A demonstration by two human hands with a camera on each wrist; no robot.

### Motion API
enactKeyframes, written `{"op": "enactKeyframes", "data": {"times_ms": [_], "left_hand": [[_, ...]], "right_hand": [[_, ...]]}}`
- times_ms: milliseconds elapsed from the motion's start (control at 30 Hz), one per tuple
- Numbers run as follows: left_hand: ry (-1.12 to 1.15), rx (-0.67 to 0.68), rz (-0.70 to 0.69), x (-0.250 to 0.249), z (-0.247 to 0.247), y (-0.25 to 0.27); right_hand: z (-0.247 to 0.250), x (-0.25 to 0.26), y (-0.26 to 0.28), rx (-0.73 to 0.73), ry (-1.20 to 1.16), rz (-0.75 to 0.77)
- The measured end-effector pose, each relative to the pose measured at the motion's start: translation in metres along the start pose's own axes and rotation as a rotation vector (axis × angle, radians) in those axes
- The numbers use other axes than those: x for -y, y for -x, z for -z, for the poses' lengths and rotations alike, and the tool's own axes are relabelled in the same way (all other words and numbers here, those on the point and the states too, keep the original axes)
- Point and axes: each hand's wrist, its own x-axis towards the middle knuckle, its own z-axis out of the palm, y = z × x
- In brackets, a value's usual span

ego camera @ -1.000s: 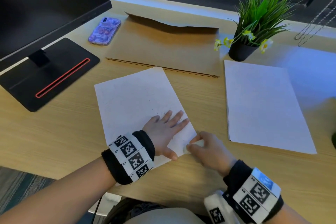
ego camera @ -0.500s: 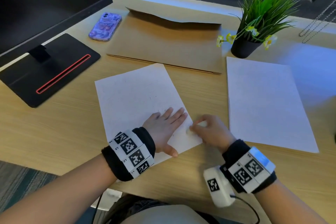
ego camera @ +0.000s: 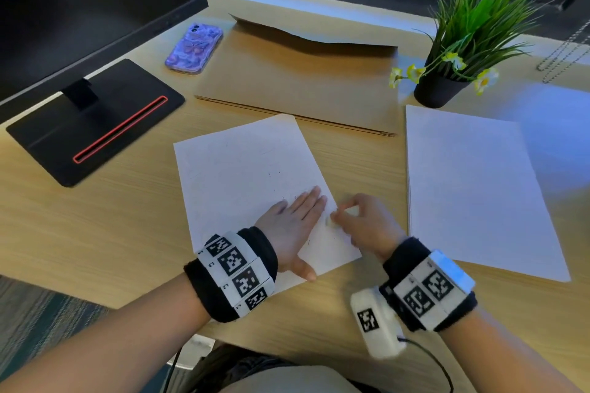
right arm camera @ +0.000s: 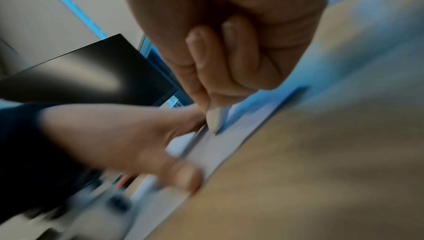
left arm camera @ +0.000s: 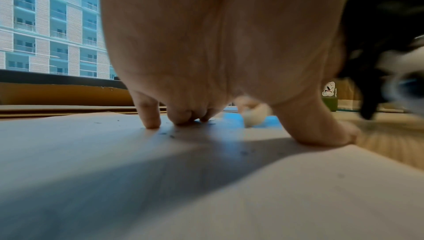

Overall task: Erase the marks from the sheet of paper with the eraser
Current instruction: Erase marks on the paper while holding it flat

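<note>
The left hand (ego camera: 292,226) lies flat on the sheet (ego camera: 242,175), fingers straight and together, thumb spread toward the near edge. The right hand (ego camera: 367,223) pinches the eraser (right arm camera: 214,118) in curled fingers, its tip touching the sheet's right edge, just right of the left fingertips.

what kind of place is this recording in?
Probably an office or study desk by a window: a monitor on its black stand, a purple-cased phone, a brown envelope, a spare paper stack, a potted plant and a high-rise outside.
</note>
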Motion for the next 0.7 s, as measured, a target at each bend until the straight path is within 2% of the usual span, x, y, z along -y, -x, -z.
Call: {"op": "enactKeyframes", "data": {"times_ms": [100, 133, 267, 333, 500, 533, 633, 700], "left_hand": [[-0.004, 0.0, -0.005, 0.001, 0.0, -0.001], [-0.004, 0.001, -0.006, 0.001, 0.0, -0.001], [-0.015, -0.005, 0.001, 0.001, 0.0, 0.0], [-0.011, -0.006, 0.001, 0.001, 0.0, -0.001], [0.01, -0.005, -0.005, 0.001, 0.001, 0.0], [0.007, -0.008, -0.004, 0.001, 0.001, 0.0], [-0.005, -0.016, -0.003, 0.001, 0.002, 0.0], [-0.004, -0.018, -0.005, 0.001, 0.001, 0.0]], "right_hand": [[-0.019, -0.005, 0.022, 0.209, 0.056, 0.02], [-0.019, -0.005, 0.022, 0.217, 0.062, 0.025], [0.002, 0.003, -0.007, -0.023, 0.02, -0.001], [0.005, 0.005, -0.011, -0.078, -0.012, 0.001], [-0.021, -0.003, 0.018, 0.202, 0.081, 0.003], [-0.02, -0.001, 0.015, 0.182, 0.065, 0.005], [-0.007, 0.007, -0.003, 0.0, 0.007, -0.014], [-0.003, 0.011, -0.007, -0.042, -0.038, -0.017]]}}
